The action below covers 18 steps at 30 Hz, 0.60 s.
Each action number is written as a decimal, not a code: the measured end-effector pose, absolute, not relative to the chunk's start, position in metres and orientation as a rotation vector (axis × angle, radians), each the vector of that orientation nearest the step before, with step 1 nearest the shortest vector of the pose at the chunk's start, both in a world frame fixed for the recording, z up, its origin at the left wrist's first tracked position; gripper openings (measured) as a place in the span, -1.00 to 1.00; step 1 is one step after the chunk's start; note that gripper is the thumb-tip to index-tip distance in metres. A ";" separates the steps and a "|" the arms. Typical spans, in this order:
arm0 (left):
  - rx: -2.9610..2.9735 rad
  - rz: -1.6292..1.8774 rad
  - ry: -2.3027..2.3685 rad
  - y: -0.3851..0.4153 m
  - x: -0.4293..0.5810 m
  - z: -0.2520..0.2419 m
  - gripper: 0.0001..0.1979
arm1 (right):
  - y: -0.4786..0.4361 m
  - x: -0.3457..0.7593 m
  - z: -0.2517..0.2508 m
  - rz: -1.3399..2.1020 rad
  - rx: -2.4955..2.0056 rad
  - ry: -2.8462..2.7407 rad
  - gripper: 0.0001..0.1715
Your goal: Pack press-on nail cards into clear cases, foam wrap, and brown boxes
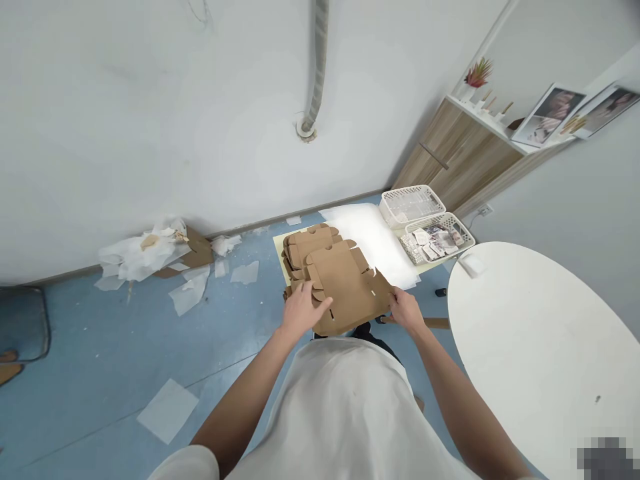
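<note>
A flat, unfolded brown cardboard box blank [345,283] with slots and flaps lies in front of me, its near edge close to my body. My right hand [406,310] is closed on its right corner, thumb and fingers pinching the board. At its left side, my left hand [303,310] touches the flaps with the thumb spread away from the fingers. Behind and under this blank, a stack of similar cardboard blanks [313,241] rests on a pale yellow low table [279,248]. Beside the stack lies a pile of white sheets [363,230].
Two white plastic baskets [413,202] stand at the table's far right, the nearer one filled with small printed packets [435,241]. A round white table [545,333] is on my right. Crumpled white wrapping [145,257] and loose sheets litter the blue floor [100,360]. A wooden cabinet [460,153] stands behind.
</note>
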State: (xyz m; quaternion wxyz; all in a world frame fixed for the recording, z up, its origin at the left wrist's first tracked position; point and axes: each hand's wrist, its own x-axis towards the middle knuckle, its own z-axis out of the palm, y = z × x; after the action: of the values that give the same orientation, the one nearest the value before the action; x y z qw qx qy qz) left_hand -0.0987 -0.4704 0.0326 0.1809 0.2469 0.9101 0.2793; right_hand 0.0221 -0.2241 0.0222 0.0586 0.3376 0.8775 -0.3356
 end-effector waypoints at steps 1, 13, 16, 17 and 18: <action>0.611 0.737 2.544 -0.473 -0.102 0.031 -0.44 | -0.223 0.026 0.022 -1.110 1.036 2.630 -0.66; 0.494 0.418 2.163 -0.446 -0.067 0.007 -0.59 | -0.207 0.101 0.018 -1.779 1.543 2.390 -0.53; 0.567 0.635 2.048 -0.416 -0.058 0.014 -0.77 | -0.195 0.132 0.018 -1.887 1.707 2.345 -0.50; 0.597 0.690 2.038 -0.402 -0.055 0.019 -0.80 | -0.190 0.144 0.018 -1.910 1.764 2.345 -0.49; 0.627 0.731 2.026 -0.387 -0.051 0.024 -0.81 | -0.185 0.157 0.019 -1.929 1.819 2.349 -0.49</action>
State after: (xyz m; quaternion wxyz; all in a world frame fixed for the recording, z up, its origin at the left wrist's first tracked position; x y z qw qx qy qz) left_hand -0.0511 -0.3871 0.0237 0.4344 0.2518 0.8135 0.2935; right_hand 0.1572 -0.1850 0.0187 -0.1989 0.5032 0.6500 -0.5337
